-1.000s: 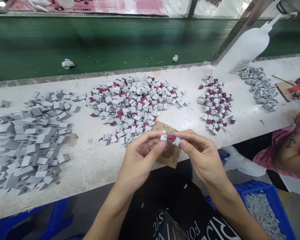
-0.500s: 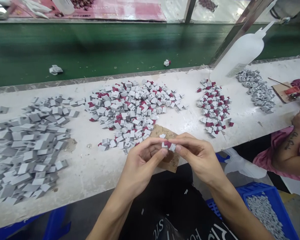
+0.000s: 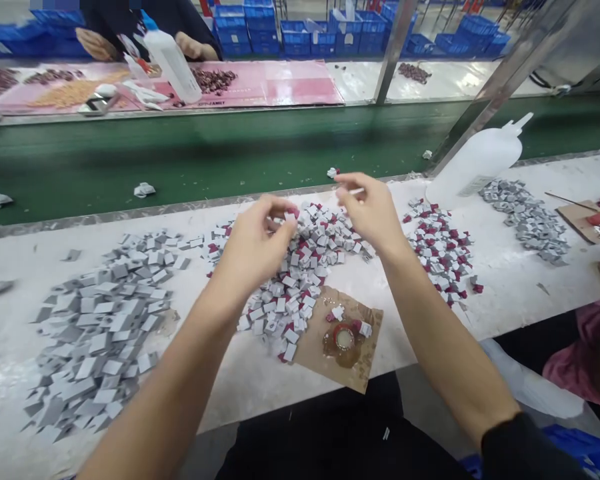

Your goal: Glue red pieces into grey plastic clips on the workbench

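Note:
My left hand (image 3: 260, 243) pinches a small grey-and-maroon piece (image 3: 291, 213) above the middle pile of grey and maroon pieces (image 3: 305, 257). To its right, my right hand (image 3: 367, 207) is raised with thumb and forefinger apart and nothing between them. Beyond its fingertips a small piece (image 3: 333, 173) lies on the green belt. Nearer my body, a brown cardboard sheet (image 3: 315, 347) bears a small round cap in a wet patch and a few pieces. Plain grey blocks (image 3: 105, 320) are heaped at the left.
A white squeeze bottle (image 3: 480, 160) leans by a metal post, near a grey-and-maroon pile (image 3: 443, 247) and a grey pile (image 3: 527, 217). Across the green belt (image 3: 230, 160) a person's hands show. Another person's arm is at the right edge.
My hands have moved apart and forward, away from the cardboard; the piece is now in my left hand only. The view has tilted up, showing more of the far side.

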Demonstrator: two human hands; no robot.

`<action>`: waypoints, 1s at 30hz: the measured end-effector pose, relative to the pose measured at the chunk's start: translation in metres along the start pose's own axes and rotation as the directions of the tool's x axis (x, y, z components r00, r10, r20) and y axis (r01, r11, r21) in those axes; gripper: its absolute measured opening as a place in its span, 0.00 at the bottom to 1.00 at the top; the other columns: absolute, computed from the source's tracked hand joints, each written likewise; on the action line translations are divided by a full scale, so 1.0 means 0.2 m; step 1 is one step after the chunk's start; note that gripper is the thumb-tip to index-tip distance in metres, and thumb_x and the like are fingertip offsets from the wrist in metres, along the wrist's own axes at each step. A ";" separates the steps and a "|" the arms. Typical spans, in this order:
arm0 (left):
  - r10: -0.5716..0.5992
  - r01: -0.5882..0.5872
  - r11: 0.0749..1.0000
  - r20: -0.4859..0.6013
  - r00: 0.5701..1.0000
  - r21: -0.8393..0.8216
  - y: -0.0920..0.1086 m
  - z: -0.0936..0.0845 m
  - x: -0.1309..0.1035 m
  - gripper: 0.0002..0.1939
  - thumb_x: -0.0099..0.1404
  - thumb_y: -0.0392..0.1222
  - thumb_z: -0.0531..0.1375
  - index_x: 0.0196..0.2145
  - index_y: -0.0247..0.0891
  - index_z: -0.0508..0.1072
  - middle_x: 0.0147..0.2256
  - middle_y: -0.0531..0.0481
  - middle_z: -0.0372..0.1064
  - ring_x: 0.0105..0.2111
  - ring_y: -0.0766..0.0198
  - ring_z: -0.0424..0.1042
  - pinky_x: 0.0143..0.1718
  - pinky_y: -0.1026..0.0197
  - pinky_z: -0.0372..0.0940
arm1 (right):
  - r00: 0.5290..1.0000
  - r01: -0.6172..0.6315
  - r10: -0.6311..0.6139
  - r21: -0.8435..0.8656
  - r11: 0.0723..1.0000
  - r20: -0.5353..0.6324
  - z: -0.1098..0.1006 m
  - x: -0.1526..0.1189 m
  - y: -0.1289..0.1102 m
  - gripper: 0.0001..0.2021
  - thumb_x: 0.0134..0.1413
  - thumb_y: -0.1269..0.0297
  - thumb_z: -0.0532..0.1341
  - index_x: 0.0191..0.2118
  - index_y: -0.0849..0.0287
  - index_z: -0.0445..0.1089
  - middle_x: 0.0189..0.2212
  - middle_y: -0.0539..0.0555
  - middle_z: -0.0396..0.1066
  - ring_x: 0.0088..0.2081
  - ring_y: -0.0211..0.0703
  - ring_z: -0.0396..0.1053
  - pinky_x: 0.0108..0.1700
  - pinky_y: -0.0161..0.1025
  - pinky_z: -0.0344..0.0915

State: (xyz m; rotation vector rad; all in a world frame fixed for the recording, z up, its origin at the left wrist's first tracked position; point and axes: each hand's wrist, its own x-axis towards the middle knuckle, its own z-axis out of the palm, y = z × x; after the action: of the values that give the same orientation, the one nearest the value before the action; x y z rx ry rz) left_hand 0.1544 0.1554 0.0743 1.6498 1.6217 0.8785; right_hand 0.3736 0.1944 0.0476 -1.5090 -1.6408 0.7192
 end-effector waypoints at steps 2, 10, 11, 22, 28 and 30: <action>-0.043 0.048 0.991 -0.038 0.998 0.122 -0.02 0.05 0.25 0.08 0.71 0.35 0.67 0.47 0.40 0.83 0.51 0.39 0.84 0.50 0.46 0.82 0.55 0.45 0.77 | 0.999 -0.026 0.018 -0.210 0.977 -0.040 0.08 0.27 0.06 0.28 0.78 0.78 0.52 0.70 0.55 0.80 0.71 0.63 0.74 0.69 0.58 0.73 0.73 0.59 0.69; -0.089 0.094 0.990 -0.052 0.995 0.102 -0.17 0.30 0.88 0.19 0.84 0.53 0.64 0.41 0.34 0.81 0.44 0.45 0.84 0.47 0.59 0.84 0.60 0.48 0.76 | 0.993 -0.085 0.101 -0.235 0.968 0.060 0.27 0.69 0.22 0.10 0.75 0.65 0.70 0.57 0.56 0.83 0.67 0.63 0.78 0.71 0.64 0.71 0.74 0.68 0.66; -0.078 0.081 0.993 -0.045 0.996 0.083 -0.18 0.31 0.91 0.22 0.85 0.55 0.62 0.42 0.33 0.82 0.44 0.45 0.84 0.46 0.61 0.84 0.58 0.49 0.77 | 0.992 -0.108 0.120 -0.203 0.973 0.047 0.26 0.69 0.23 0.13 0.76 0.60 0.72 0.59 0.57 0.81 0.65 0.62 0.78 0.68 0.62 0.74 0.71 0.66 0.71; 0.098 -0.101 0.989 -0.038 0.994 -0.105 0.00 0.23 0.63 0.08 0.81 0.36 0.62 0.51 0.37 0.81 0.57 0.40 0.81 0.60 0.50 0.79 0.65 0.41 0.72 | 0.995 -0.094 0.091 0.491 0.866 0.031 -0.02 0.06 0.14 0.23 0.58 0.44 0.78 0.50 0.55 0.84 0.44 0.57 0.86 0.42 0.46 0.82 0.46 0.45 0.82; 0.336 -0.259 0.857 0.102 0.936 -0.446 0.08 0.20 -0.10 0.09 0.78 0.41 0.68 0.53 0.42 0.83 0.52 0.45 0.84 0.52 0.56 0.82 0.57 0.51 0.77 | 0.987 -0.130 0.155 0.759 0.638 0.038 -0.07 -0.34 -0.03 0.20 0.53 0.47 0.85 0.45 0.52 0.87 0.42 0.53 0.86 0.39 0.43 0.84 0.48 0.44 0.85; 0.297 -0.228 0.835 0.061 0.953 -0.502 0.07 0.20 -0.28 0.07 0.76 0.40 0.69 0.50 0.42 0.83 0.49 0.46 0.84 0.49 0.57 0.82 0.55 0.54 0.77 | 0.983 -0.154 0.177 0.745 0.649 0.050 -0.08 -0.48 -0.09 0.17 0.55 0.49 0.85 0.44 0.52 0.89 0.41 0.53 0.86 0.34 0.42 0.83 0.44 0.42 0.85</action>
State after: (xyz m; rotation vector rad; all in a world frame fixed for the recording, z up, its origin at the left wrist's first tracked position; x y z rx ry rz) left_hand 0.1939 0.0985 0.0624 1.5373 0.9762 1.1748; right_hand 0.3764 0.0955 0.0546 -1.0348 -0.9607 1.2814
